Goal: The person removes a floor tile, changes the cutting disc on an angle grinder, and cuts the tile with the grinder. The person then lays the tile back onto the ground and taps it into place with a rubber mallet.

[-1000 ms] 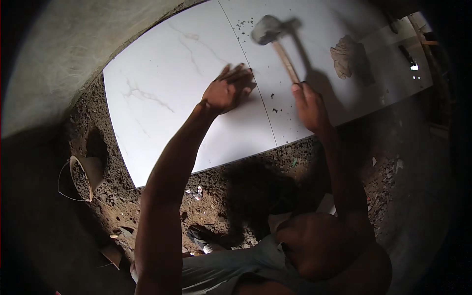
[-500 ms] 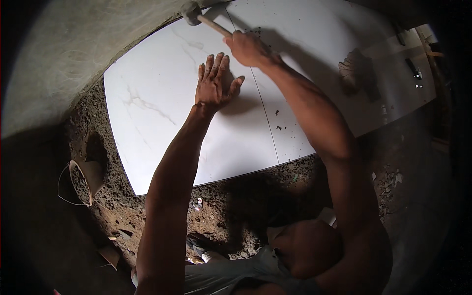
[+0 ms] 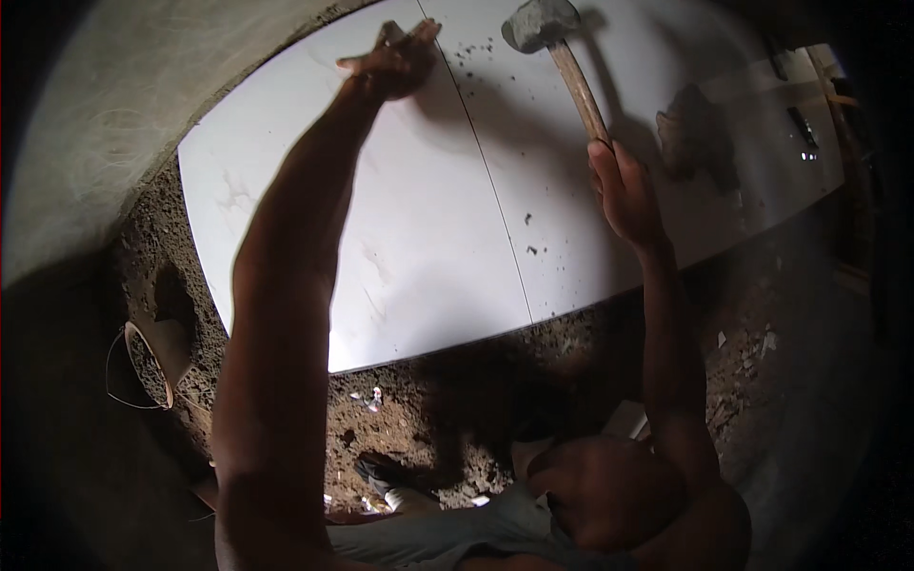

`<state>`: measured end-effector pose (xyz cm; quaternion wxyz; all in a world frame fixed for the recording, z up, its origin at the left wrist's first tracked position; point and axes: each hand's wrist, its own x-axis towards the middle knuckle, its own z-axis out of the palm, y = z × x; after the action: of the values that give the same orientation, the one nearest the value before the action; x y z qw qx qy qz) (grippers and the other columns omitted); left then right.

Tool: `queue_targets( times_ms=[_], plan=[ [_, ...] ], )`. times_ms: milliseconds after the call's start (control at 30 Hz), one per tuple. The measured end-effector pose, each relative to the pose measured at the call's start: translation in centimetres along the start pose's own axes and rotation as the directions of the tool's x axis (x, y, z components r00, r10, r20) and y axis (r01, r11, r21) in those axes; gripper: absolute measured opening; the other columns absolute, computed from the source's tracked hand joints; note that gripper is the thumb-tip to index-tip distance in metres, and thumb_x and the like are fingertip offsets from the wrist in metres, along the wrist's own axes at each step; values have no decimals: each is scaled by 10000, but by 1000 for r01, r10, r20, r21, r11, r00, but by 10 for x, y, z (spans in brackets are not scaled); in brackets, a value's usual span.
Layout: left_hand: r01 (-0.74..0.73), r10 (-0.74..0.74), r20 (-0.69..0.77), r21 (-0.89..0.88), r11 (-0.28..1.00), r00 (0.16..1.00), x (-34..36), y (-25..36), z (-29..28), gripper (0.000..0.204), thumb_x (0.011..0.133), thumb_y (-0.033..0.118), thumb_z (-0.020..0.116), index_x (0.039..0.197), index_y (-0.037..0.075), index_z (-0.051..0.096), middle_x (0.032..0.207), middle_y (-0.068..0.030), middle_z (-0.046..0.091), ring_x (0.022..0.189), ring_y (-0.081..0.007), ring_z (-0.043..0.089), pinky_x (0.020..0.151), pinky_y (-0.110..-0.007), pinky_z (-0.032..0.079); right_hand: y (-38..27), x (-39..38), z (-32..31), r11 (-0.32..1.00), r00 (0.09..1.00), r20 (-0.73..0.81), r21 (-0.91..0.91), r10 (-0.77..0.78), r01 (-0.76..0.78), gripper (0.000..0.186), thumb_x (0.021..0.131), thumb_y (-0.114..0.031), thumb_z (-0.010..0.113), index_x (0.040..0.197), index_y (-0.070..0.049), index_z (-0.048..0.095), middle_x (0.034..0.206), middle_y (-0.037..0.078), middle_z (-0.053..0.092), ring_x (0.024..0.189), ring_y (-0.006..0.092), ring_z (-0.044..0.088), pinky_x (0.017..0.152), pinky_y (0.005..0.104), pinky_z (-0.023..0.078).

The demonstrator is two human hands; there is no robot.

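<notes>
My left hand point(image 3: 398, 59) is at the far part of the white marbled tile point(image 3: 276, 219), just left of the seam, fingers spread. My right hand point(image 3: 624, 190) grips the wooden handle point(image 3: 576, 86) of a mallet whose grey, blocky head point(image 3: 538, 24) is over the right-hand tile point(image 3: 562, 266). Dark crumbs are scattered along that tile beside the seam. A crumpled cloth point(image 3: 676, 138) lies farther right, largely in shadow.
A grey wall point(image 3: 95, 143) runs along the upper left. A tipped bucket point(image 3: 167, 347) with a wire handle lies on rough soil at the left. A dark-handled tool point(image 3: 800, 124) is on the far right. Rubble and pale scraps point(image 3: 371, 398) lie below the tiles, near my legs.
My left hand has slid up toward the far edge of the tile. The mallet swung to the upper left half a second ago and is now back to the right of the seam.
</notes>
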<state>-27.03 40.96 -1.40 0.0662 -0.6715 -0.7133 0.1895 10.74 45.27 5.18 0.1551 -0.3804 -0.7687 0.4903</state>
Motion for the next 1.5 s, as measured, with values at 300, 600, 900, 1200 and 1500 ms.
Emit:
queue_targets(
  times_ms=[300, 600, 900, 1200, 1500],
  plan=[
    [-54, 55, 6, -80, 995, 998, -28, 32, 20, 571, 1030, 372, 452, 1549, 215, 273, 1660, -125, 181, 1527, -344, 148, 1171, -644, 219, 14, -9, 12, 991, 997, -26, -114, -73, 69, 565, 1017, -525, 473, 807, -4, 535, 608, 145, 510, 574, 252, 535, 586, 424, 430],
    [-601, 471, -373, -486, 634, 799, -201, 190, -45, 560, 1029, 417, 471, 1470, 72, 459, 1578, -63, 400, 1503, -289, 282, 1235, -513, 203, 10, -34, 8, 985, 996, -65, -167, -54, 43, 505, 1033, -455, 498, 805, -5, 532, 608, 172, 534, 563, 316, 543, 598, 447, 439],
    [-312, 166, -296, -560, 768, 941, -220, 169, -43, 582, 1003, 446, 511, 1479, 115, 459, 1574, -75, 406, 1494, -325, 297, 1203, -610, 161, -11, -66, 35, 949, 982, 42, -255, -183, 187, 396, 1033, -388, 523, 917, -11, 555, 700, 227, 638, 689, 418, 658, 646, 495, 516],
    [193, -416, -256, -602, 775, 873, -230, 155, -2, 602, 1056, 397, 356, 1551, 57, 310, 1598, -172, 335, 1494, -390, 266, 1183, -613, 189, -23, -92, 60, 807, 946, 151, -494, -286, 323, 357, 1039, -347, 526, 895, -20, 515, 551, 205, 572, 553, 393, 653, 500, 467, 514],
    [-49, -105, -257, -530, 847, 961, -223, 180, -32, 553, 1052, 385, 334, 1535, 119, 375, 1598, -84, 372, 1519, -366, 216, 1193, -632, 127, -24, -114, 29, 922, 977, 108, -327, -184, 210, 375, 1050, -339, 506, 914, 9, 546, 605, 205, 598, 580, 393, 652, 530, 467, 496]
  ],
)
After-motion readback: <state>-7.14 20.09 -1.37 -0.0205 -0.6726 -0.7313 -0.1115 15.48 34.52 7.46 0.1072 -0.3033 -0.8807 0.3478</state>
